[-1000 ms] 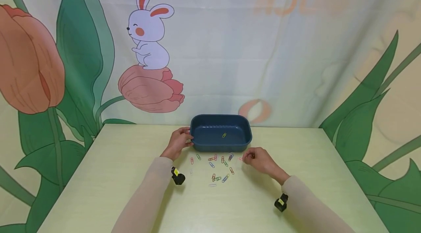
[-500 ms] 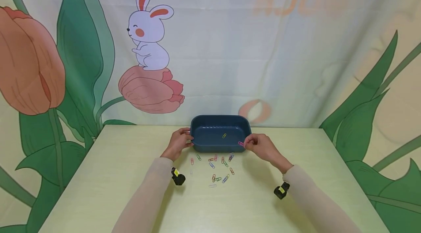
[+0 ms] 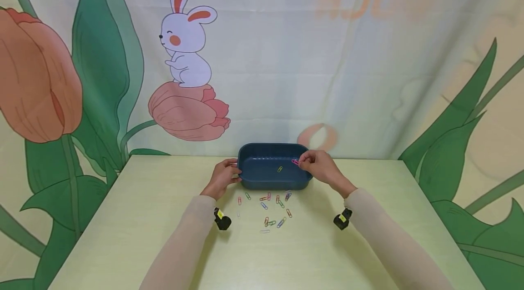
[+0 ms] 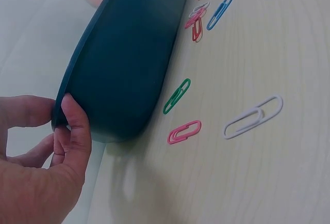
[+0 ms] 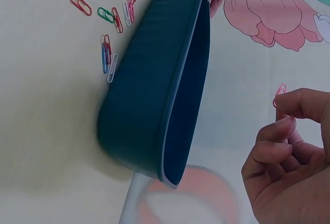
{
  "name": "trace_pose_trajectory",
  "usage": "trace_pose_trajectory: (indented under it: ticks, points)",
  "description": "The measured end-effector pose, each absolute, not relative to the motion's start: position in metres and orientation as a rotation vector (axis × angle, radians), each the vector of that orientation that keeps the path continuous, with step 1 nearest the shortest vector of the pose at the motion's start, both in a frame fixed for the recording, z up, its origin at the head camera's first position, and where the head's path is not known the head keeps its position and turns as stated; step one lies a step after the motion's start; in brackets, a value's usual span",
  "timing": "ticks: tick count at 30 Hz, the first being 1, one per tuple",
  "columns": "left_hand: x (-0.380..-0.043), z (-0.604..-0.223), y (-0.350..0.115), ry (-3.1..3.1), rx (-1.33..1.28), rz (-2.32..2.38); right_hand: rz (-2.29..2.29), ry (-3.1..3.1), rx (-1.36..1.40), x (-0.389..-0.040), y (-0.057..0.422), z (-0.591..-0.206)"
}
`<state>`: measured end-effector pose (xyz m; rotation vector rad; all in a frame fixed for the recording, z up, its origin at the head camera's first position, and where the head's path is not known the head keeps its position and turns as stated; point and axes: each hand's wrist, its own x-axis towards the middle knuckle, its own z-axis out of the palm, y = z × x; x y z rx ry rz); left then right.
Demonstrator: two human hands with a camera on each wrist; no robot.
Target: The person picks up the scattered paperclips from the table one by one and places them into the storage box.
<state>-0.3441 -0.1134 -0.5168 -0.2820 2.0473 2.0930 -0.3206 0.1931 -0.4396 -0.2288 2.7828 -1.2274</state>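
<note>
A dark blue rectangular bin (image 3: 274, 184) stands at the back of the table. Its left end is gripped by my left hand (image 3: 223, 175), with the thumb and fingers pinching the rim, as the left wrist view (image 4: 67, 146) shows. Over the bin's right end, my right hand (image 3: 321, 167) pinches a pink paper clip (image 5: 280, 91) between thumb and forefinger. Inside the bin lies one yellow paper clip (image 3: 280, 169). In front of it, several coloured paper clips are scattered, among them a green one (image 4: 177, 96), a pink one (image 4: 184, 132) and a white one (image 4: 253, 117).
The pale wooden table (image 3: 163, 217) ends at a hanging cloth (image 3: 262, 76) printed with a rabbit and tulips, close behind the bin. A small black camera sits on each wrist, the left one (image 3: 223, 220) and the right one (image 3: 342, 219).
My right hand has lifted the pink paper clip from the table right of the loose clips and carried it up and over the bin's right end. The left hand stays on the rim.
</note>
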Motion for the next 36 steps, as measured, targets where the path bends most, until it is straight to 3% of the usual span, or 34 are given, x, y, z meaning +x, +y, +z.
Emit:
trace_pose_trajectory:
  ticks: [15, 36]
  points:
    - [-0.342, -0.517, -0.114, 2.039, -0.265, 2.095, -1.271, 2.742, -0.169, -0.348, 0.170, -0.437]
    - [-0.341, -0.517, -0.115, 2.058, -0.263, 2.084, -1.230, 2.736, -0.087, -0.381, 0.156, -0.463]
